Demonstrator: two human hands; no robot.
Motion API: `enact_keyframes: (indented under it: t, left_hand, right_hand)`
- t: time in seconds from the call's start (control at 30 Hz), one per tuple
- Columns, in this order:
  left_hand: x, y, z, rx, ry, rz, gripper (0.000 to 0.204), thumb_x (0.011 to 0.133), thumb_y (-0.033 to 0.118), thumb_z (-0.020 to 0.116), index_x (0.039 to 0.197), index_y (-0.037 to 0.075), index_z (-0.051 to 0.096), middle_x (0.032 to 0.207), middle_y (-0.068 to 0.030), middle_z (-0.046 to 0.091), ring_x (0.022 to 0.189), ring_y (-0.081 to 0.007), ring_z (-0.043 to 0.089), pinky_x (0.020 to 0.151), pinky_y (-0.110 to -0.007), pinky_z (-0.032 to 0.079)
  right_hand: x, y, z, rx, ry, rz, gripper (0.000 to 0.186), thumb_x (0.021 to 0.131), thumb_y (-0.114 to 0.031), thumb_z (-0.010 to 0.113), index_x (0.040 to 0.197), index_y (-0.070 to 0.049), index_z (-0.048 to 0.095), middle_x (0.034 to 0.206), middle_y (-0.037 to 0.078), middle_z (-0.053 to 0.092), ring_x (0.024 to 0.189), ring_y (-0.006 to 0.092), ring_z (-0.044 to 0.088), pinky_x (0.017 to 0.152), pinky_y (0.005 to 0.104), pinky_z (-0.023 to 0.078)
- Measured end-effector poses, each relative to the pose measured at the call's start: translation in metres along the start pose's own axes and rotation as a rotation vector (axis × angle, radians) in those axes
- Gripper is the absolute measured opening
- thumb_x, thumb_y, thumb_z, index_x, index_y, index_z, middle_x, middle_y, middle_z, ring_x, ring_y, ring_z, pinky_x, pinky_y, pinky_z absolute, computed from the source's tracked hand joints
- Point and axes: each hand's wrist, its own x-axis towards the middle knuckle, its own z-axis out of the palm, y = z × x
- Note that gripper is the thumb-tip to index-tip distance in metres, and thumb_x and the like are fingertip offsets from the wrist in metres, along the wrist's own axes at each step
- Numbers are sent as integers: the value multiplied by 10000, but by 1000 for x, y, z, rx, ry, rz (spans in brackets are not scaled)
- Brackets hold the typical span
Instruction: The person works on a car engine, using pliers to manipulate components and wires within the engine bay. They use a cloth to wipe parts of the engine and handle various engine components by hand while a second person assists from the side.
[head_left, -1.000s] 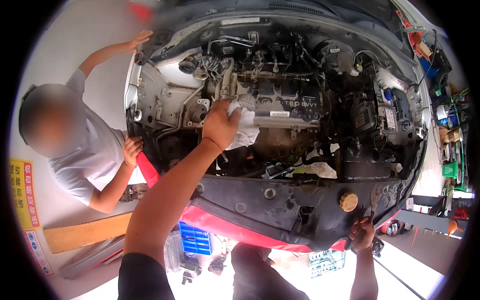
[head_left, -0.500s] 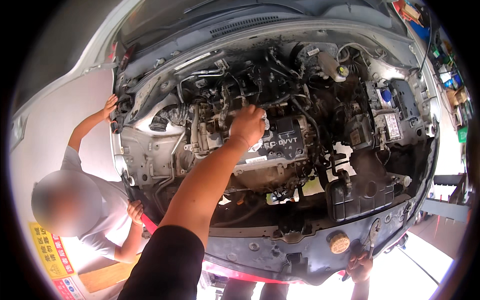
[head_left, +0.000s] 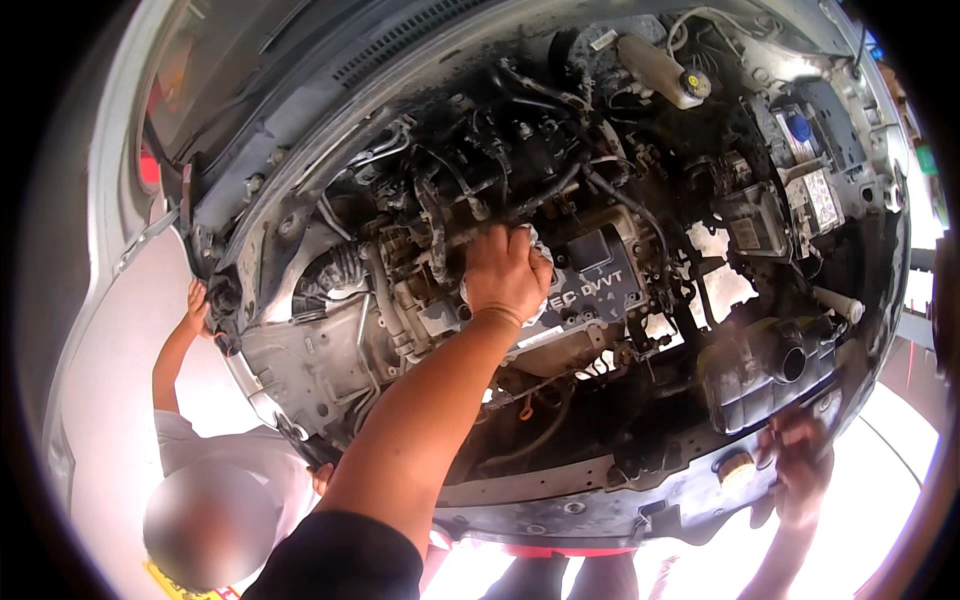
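My left hand (head_left: 508, 272) is closed on a crumpled white rag (head_left: 538, 240) and presses it onto the black engine cover (head_left: 590, 285), at the cover's left end. Most of the rag is hidden beneath my fingers. At the lower right, my right hand (head_left: 798, 465) is over the front panel (head_left: 590, 515), near a round tan cap (head_left: 737, 470). Motion smears its fingers; they appear wrapped around pliers, which the earlier frame shows clearly but which blur into the dark parts now.
Another person (head_left: 240, 450) stands at the left; one hand (head_left: 198, 308) rests on the car's side edge. A battery (head_left: 815, 195), a fluid reservoir (head_left: 660, 70) and a black plastic box (head_left: 760, 370) flank the engine at the right. Hoses and pipes surround it.
The view has turned and come nearer the engine. My left hand stays on the cover with the rag, more squarely seen. The right hand has moved up along the front panel, past the tan cap.
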Motion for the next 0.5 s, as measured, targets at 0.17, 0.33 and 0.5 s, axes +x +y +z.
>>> enact_keyframes:
  t: [0.17,0.33,0.5]
  left_hand:
    - [-4,-14,-10,-12,-71,-33,289,820,191,571,1073,76,653,984,-152,565,910,-368,571,848,-479,478]
    - [6,-5,-3,-79,-87,-6,295,810,205,577,1065,74,644,978,-148,560,868,-365,560,819,-478,472]
    - [7,-9,-10,-92,-110,-21,324,793,199,573,1082,65,633,984,-152,563,851,-357,551,783,-473,458]
  right_hand:
    - [176,-62,175,-421,-323,-241,568,822,19,500,1384,-14,572,1212,155,662,1143,194,608,988,292,444]
    - [354,-49,277,-1178,-204,-577,426,891,-68,527,1296,7,637,1261,235,647,1170,343,640,956,400,521]
    - [455,-39,356,-1647,-336,-424,404,878,-95,602,1261,14,672,1388,346,538,1234,530,567,1003,565,500]
